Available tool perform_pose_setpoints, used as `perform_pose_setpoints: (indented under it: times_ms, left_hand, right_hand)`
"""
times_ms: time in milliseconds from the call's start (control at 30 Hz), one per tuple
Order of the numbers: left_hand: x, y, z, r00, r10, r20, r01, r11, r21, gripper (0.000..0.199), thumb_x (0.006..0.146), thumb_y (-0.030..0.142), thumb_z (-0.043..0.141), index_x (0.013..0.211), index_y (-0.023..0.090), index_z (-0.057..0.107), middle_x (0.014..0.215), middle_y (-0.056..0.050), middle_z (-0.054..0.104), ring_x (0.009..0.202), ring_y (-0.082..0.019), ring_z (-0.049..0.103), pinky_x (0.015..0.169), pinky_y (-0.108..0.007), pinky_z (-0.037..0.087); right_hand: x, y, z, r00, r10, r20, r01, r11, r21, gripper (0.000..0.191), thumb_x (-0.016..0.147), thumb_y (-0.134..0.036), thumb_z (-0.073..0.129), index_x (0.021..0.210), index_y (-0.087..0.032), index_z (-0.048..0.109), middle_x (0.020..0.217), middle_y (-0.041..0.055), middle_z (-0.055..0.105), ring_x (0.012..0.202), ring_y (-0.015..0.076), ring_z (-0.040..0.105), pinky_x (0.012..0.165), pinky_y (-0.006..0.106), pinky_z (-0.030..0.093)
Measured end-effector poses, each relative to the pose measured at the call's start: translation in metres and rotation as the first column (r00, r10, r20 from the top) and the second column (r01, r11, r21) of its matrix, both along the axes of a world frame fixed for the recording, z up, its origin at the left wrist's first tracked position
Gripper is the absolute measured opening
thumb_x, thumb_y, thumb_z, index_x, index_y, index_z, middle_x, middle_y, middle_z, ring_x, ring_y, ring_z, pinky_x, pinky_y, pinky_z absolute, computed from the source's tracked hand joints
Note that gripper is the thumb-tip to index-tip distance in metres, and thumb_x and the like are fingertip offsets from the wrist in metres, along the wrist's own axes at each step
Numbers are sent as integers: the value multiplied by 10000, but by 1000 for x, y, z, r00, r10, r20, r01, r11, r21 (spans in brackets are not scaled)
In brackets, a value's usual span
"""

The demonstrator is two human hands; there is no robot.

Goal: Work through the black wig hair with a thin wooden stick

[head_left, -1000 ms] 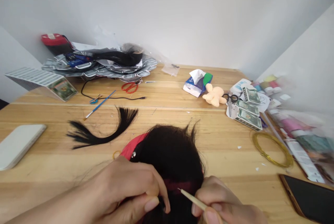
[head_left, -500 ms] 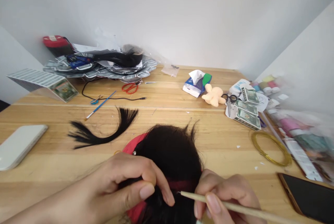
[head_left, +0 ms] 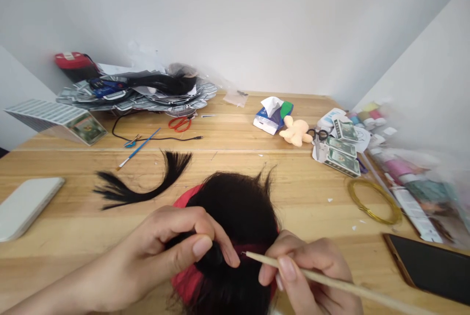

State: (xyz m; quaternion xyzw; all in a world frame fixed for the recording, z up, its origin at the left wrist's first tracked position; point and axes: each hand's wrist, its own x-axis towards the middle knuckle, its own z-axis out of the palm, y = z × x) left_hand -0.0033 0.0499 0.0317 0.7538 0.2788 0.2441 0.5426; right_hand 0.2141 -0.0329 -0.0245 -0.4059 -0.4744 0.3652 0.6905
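Observation:
A rounded piece of black hair [head_left: 235,202] on a red base [head_left: 188,283] lies at the bottom centre. A dark red band crosses it between my hands. My left hand [head_left: 172,251] rests on its left side, thumb and forefinger brought together; whatever they pinch is too fine to make out. Between the thumb and fingers of my right hand [head_left: 308,271] is a thin wooden-handled hook tool [head_left: 330,281]. Its fine metal tip meets the band beside my left fingertips. A loose black hair bundle [head_left: 147,190] lies curved on the table, left of the piece.
Around the wooden table [head_left: 220,158] are a white case [head_left: 29,207], a paintbrush [head_left: 137,149], red scissors [head_left: 179,124], a tissue pack [head_left: 268,119], black-handled scissors [head_left: 318,141], a gold wire coil [head_left: 374,202], a phone [head_left: 429,268] and bags of coloured material [head_left: 422,178].
The view has shifted slightly. My right hand and the tool tip have moved up and left, onto the red band. My left hand stays on the hair piece.

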Motion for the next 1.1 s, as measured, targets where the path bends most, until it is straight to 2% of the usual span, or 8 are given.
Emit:
perform_pose_setpoints:
  times_ms: [200, 333, 567, 700, 800, 900, 1000, 1100]
  left_hand:
    - [1, 0, 2, 1000, 7, 0, -7, 1000, 15, 336, 1111, 471, 510, 1032, 278, 773, 966, 51, 823, 872, -76, 749, 807, -86, 538]
    - [0, 1, 1, 1000, 2, 11, -2, 1000, -2, 285, 1118, 417, 520, 1056, 291, 768, 996, 66, 820, 896, -65, 741, 829, -74, 522]
    - [0, 0, 1, 1000, 9, -1, -9, 1000, 5, 325, 1120, 450, 501, 1051, 282, 770, 985, 51, 818, 887, -68, 737, 821, -86, 523]
    - [-2, -1, 0, 1000, 7, 10, -8, 1000, 14, 254, 1119, 365, 530, 1061, 293, 767, 993, 66, 814, 899, -61, 734, 837, -78, 513]
    - [-3, -2, -2, 1000, 10, 16, -10, 1000, 7, 250, 1122, 355, 526, 1077, 307, 766, 1001, 70, 809, 902, -64, 725, 830, -82, 508]
    - [-3, -2, -5, 1000, 14, 20, -14, 1000, 6, 262, 1127, 374, 510, 1098, 317, 764, 1014, 66, 805, 912, -72, 720, 835, -95, 509]
    - [-3, -2, -7, 1000, 12, 9, -12, 1000, 19, 256, 1129, 357, 505, 1104, 325, 758, 1017, 71, 800, 915, -72, 716, 845, -97, 505]
    - [-3, -2, -7, 1000, 4, -11, -4, 999, 34, 238, 1119, 289, 520, 1085, 319, 754, 1012, 80, 796, 916, -67, 714, 857, -85, 500]
  right_hand:
    - [17, 4, -6, 964, 194, 182, -214, 972, 95, 230, 1052, -85, 542, 1064, -285, 656, 794, 15, 796, 641, 178, 731, 564, 304, 528]
    - [20, 3, -7, 961, 194, 197, -214, 973, 86, 229, 1048, -76, 534, 1048, -281, 637, 810, 15, 807, 657, 172, 739, 566, 292, 526]
    - [20, 2, -6, 960, 223, 169, -234, 971, 46, 206, 1067, -110, 550, 1028, -290, 642, 824, 4, 815, 675, 167, 733, 591, 291, 532]
    - [7, -1, -1, 991, 119, 54, -117, 993, -33, 136, 1077, -242, 624, 952, -296, 633, 744, -40, 791, 614, 131, 658, 562, 270, 444]
    - [-2, -2, 2, 999, 31, -10, -32, 996, -86, 187, 1065, -335, 665, 892, -292, 608, 682, -60, 758, 572, 118, 597, 551, 271, 390]
    - [1, 0, 3, 998, 62, -6, -63, 994, -86, 216, 1075, -339, 649, 873, -284, 597, 675, -60, 745, 568, 118, 585, 555, 262, 399]
    - [10, 1, 4, 979, 203, 17, -201, 976, -88, 200, 1100, -301, 595, 902, -283, 602, 713, -40, 762, 589, 130, 607, 560, 257, 429]
    - [13, 1, 7, 979, 202, -16, -201, 961, -188, 249, 1089, -362, 613, 857, -275, 593, 689, -35, 755, 554, 127, 551, 526, 250, 376]
